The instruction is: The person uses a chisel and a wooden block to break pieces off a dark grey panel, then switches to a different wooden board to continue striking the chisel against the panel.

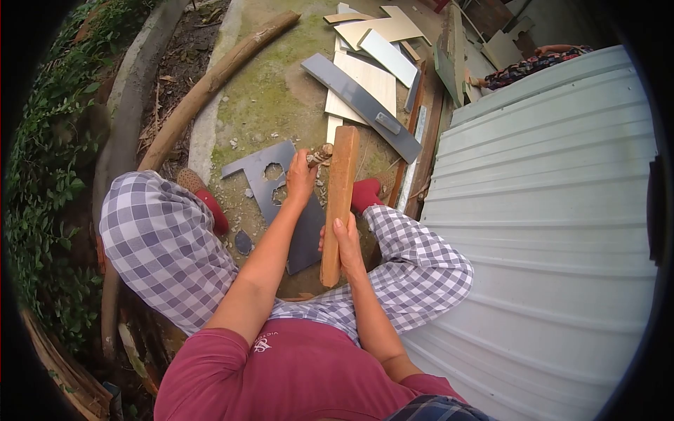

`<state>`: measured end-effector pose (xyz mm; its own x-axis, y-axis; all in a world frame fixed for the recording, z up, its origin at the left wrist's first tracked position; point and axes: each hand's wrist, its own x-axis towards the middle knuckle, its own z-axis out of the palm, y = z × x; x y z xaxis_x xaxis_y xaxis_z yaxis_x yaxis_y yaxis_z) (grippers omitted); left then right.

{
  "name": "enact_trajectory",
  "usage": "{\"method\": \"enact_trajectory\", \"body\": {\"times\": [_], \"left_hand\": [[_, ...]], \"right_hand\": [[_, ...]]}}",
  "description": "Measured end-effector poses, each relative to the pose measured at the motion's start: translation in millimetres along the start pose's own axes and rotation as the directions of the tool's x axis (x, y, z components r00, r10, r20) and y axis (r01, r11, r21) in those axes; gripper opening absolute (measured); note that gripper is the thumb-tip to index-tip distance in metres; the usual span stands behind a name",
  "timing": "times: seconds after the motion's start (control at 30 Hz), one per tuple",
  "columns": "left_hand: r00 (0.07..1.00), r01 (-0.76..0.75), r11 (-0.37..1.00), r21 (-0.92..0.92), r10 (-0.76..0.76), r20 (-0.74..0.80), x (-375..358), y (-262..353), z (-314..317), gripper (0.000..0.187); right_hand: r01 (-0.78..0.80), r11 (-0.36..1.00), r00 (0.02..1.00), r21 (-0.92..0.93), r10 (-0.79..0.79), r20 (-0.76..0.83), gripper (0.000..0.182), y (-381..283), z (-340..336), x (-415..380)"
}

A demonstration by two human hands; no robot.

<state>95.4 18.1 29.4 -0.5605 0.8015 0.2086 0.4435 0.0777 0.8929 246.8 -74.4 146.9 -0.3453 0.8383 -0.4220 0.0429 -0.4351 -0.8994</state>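
Note:
My left hand point(302, 175) is closed around a short, rough stick point(321, 154), whose end points right. My right hand point(347, 242) grips the lower part of a long wooden block point(340, 196), its thumb across the near face. The block's upper part is beside the stick's end; whether they touch I cannot tell. Beneath my left hand and forearm lies a dark grey board point(303, 228) with ragged holes cut in it. A small dark offcut point(243, 243) rests on the ground left of the board, with chips scattered about.
Pale boards point(365, 88) and a long grey board point(361, 105) are piled ahead. A corrugated metal sheet point(547, 196) stands at right. A log point(210, 84) and plants point(53, 161) are at left. Another person's patterned clothing point(530, 70) shows at upper right.

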Motion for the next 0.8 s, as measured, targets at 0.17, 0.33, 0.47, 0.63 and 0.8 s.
{"method": "enact_trajectory", "body": {"times": [0.17, 0.33, 0.47, 0.63, 0.8], "left_hand": [[1.0, -0.003, 1.0, -0.002, 0.003, -0.01, -0.4, 0.6, -0.2, 0.035], [1.0, -0.011, 1.0, -0.02, 0.011, -0.011, -0.3, -1.3, 0.5, 0.036], [1.0, -0.016, 1.0, -0.008, 0.016, -0.017, -0.1, -0.3, -0.3, 0.037], [1.0, 0.002, 1.0, 0.001, -0.002, -0.005, -0.5, 0.4, -0.1, 0.037], [1.0, 0.007, 1.0, 0.005, -0.007, 0.003, -0.4, 0.2, 0.3, 0.037]], "right_hand": [[-0.001, 1.0, 1.0, -0.001, 0.001, -0.003, 0.055, -1.6, 1.0, -0.7], [-0.008, 1.0, 1.0, 0.011, 0.008, -0.002, 0.055, -0.5, 1.0, -1.1], [-0.004, 1.0, 1.0, 0.019, 0.004, 0.0, 0.055, -1.7, 1.8, -2.0], [-0.001, 1.0, 1.0, 0.012, 0.001, 0.005, 0.055, -0.9, 0.9, -0.8], [0.003, 1.0, 1.0, 0.015, -0.004, 0.011, 0.054, 1.3, -0.5, 0.4]]}}
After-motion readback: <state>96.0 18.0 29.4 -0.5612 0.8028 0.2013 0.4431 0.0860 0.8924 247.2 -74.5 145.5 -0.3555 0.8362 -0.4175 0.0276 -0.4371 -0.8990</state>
